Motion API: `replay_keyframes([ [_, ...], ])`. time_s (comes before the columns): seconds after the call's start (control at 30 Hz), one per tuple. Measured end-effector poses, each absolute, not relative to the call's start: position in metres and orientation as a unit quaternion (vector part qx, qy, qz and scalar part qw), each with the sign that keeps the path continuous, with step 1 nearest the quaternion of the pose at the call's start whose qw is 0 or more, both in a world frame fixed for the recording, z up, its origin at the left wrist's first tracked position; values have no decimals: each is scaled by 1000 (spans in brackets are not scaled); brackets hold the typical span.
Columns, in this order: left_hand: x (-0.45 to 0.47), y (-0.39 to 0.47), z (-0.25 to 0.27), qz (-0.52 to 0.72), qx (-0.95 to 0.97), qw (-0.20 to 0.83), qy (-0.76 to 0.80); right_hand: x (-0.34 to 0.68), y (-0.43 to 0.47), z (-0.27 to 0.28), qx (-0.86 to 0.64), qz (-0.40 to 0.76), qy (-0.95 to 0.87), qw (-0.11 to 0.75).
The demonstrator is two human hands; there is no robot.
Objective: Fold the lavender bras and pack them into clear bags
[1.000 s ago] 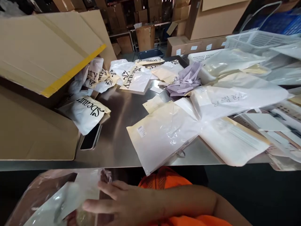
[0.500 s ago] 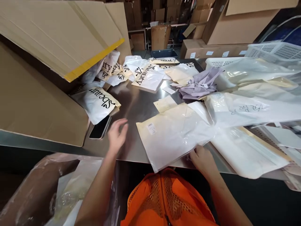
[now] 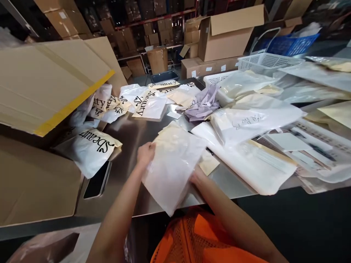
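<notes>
A translucent white plastic bag (image 3: 174, 164) with a pale yellowish tint is held up at a slant above the metal table (image 3: 120, 133). My left hand (image 3: 146, 154) is closed on its left edge. At the right edge, my right hand (image 3: 195, 174) also grips it, with the fingers partly hidden behind the bag. A small beige card (image 3: 208, 163) lies on the table just right of the bag. To the left, a phone (image 3: 96, 182) rests partly under a white bag printed "Sbeauty" (image 3: 94, 148).
Several printed bags (image 3: 150, 104) lie toward the back. A lilac cloth item (image 3: 203, 104) is beside them. Large filled plastic bags (image 3: 252, 117) cover the right side, near a white basket (image 3: 323, 146). An open cardboard box (image 3: 33, 179) stands at the left.
The bag has been lifted and turned. My left hand, open beside the phone before, has come right and closed on its edge. The view has swung right.
</notes>
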State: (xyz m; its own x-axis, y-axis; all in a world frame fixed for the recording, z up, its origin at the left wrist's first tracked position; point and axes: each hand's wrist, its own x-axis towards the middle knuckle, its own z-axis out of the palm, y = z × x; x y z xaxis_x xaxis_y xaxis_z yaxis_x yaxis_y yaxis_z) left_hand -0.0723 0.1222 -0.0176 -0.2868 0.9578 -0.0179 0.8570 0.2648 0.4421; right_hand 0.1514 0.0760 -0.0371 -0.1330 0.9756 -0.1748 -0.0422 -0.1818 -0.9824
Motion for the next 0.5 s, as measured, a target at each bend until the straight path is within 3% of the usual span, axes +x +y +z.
replay_keyframes([
  [0.27, -173, 133, 11, 131, 484, 65, 863, 204, 37, -24, -441, 739, -288, 420],
  [0.4, -149, 137, 18, 183, 516, 53, 835, 230, 47, -17, -432, 724, -348, 410],
  [0.5, -104, 119, 18, 208, 595, 131, 765, 239, 73, 1, -366, 753, -410, 362],
])
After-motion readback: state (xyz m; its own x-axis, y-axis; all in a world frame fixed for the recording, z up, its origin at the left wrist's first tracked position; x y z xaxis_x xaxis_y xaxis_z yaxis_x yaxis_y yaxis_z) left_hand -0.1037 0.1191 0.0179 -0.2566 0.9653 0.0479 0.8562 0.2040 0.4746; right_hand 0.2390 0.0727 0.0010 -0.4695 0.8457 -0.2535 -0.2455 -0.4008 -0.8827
